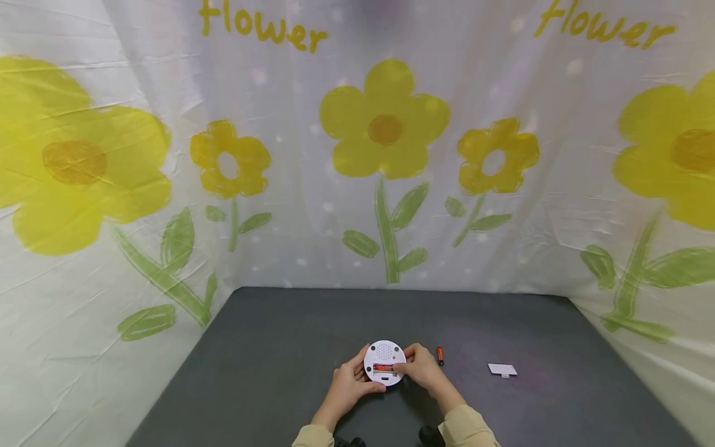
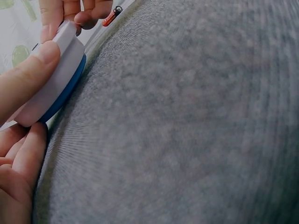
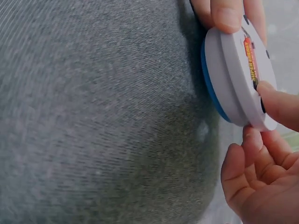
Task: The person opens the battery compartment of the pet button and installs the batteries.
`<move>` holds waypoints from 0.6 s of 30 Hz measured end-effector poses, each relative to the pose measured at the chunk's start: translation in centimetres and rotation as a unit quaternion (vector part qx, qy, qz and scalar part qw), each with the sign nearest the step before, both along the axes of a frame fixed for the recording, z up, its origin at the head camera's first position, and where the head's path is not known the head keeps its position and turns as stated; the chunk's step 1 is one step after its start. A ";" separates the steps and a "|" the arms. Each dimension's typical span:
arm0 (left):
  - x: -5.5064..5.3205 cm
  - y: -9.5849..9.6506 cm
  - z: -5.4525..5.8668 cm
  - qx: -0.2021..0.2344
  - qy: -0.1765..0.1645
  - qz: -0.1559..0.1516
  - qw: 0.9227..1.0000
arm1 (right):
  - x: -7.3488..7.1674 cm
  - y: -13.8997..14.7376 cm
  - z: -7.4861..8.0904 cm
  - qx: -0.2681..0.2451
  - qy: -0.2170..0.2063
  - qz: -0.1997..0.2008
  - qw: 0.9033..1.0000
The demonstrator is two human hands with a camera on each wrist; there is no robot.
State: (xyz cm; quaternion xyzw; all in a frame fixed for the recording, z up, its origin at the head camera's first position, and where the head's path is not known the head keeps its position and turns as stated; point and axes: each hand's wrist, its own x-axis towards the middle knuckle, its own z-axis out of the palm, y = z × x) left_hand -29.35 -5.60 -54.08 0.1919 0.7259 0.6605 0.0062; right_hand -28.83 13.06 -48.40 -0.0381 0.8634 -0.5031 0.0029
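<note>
A round white battery-powered device [image 1: 384, 349] with a blue far side is held up between both hands, its speaker holes and battery bay facing the head camera. In the bay lies a red battery [image 1: 382, 367] with yellow lettering, also showing in the right wrist view. My left hand [image 1: 347, 383] grips the device's left edge, thumb on the lower rim and fingers behind. On the other side my right hand [image 1: 426, 369] pinches the right edge; its thumb [image 3: 280, 105] presses at the battery's end while its fingers lie against the rim.
A second red battery [image 1: 440, 355] lies on the dark grey table [image 1: 268, 347] just beyond the right hand. Farther right is a small white battery cover [image 1: 502, 369] with a tab. A white curtain [image 1: 296, 236] with yellow flowers encloses the table's back and sides.
</note>
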 end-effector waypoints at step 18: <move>0.7 -0.2 0.7 0.021 0.006 -0.004 1.000 | -0.6 2.8 -1.6 -0.042 0.065 -0.061 0.995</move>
